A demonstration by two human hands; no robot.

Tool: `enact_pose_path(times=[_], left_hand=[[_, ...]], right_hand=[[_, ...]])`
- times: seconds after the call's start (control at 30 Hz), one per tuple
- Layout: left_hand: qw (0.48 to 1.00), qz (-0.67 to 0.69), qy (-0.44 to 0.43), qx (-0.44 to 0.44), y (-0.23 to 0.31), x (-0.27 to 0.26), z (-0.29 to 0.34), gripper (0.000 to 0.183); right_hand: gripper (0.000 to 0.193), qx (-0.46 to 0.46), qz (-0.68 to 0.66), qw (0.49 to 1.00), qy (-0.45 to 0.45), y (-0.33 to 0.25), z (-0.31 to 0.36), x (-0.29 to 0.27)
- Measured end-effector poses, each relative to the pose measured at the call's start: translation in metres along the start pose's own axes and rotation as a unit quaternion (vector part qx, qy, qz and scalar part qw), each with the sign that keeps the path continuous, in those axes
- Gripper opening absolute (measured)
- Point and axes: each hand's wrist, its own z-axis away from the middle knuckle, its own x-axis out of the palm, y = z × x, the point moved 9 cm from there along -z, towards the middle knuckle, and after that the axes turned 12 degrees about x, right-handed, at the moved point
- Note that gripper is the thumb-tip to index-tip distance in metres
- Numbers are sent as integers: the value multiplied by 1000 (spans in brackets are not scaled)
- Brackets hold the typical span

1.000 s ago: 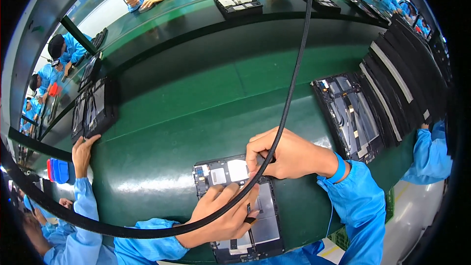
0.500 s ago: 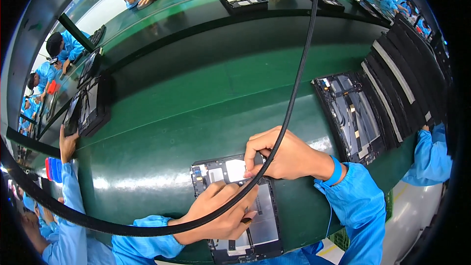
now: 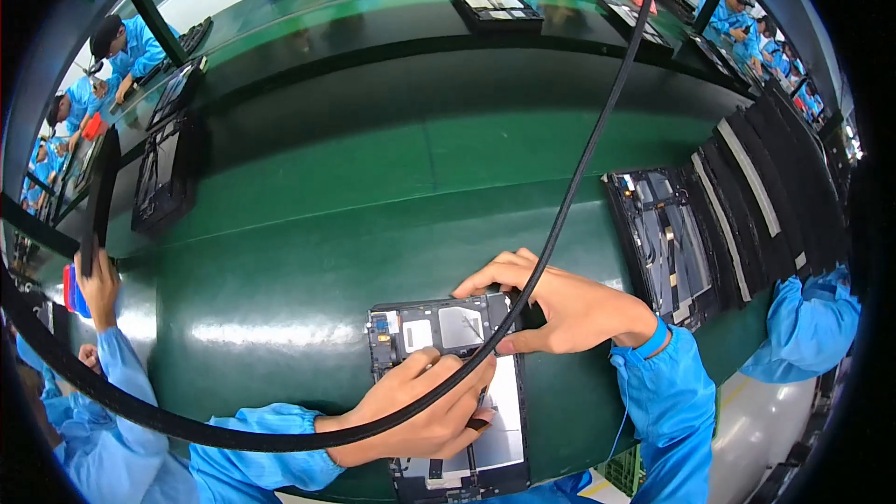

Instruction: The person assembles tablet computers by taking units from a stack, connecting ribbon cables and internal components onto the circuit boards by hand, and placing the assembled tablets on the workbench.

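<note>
An opened tablet [image 3: 504, 411] lies on the green table in front of me, its inner boards, pale plates and flat grey-white panels exposed. My left hand [image 3: 415, 411] rests over its middle, with curled fingers drawn together. What they grip, if anything, is hidden beneath them; a dark patch shows at one fingertip. At the tablet's upper right corner is my right hand [image 3: 569, 308], fingers apart. Its index finger reaches along the top edge and its thumb points at the right side, with nothing visible between them. A blue band circles that wrist. A black cable crosses in front of both hands.
Right of me another opened tablet [image 3: 667, 243] leans against a row of black slabs [image 3: 770, 187]. At the left, a co-worker's hand [image 3: 98, 294] holds a dark flat panel [image 3: 100, 196] beside stacked tablets [image 3: 166, 173]. A raised shelf across the back carries another opened tablet [image 3: 495, 5].
My right hand has opened from a pinch over the tablet's upper part and shifted to its top right corner. The left hand stays put. The co-worker at left has raised a dark panel.
</note>
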Motion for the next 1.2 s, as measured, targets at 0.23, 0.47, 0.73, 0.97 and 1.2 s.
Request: enact_pose_path(times=[0.23,0.47,0.73,0.97,1.2], left_hand=[[1000,-6,2,7,1,1,3,47],[1000,-21,-8,7,2,-2,1,45],[999,33,29,-22,-5,-1,6,45],[990,57,103,-77,-11,-8,16,40],[987,87,109,-86,-11,-18,32,38]], right_hand=[[75,35,16,999,4,-2,-1,4],[73,50,-1,999,8,-3,-1,5],[75,48,-13,998,31,1,-2,5],[78,19,-14,999,29,12,-6,3],[75,11,-31,999,37,15,-6,3]])
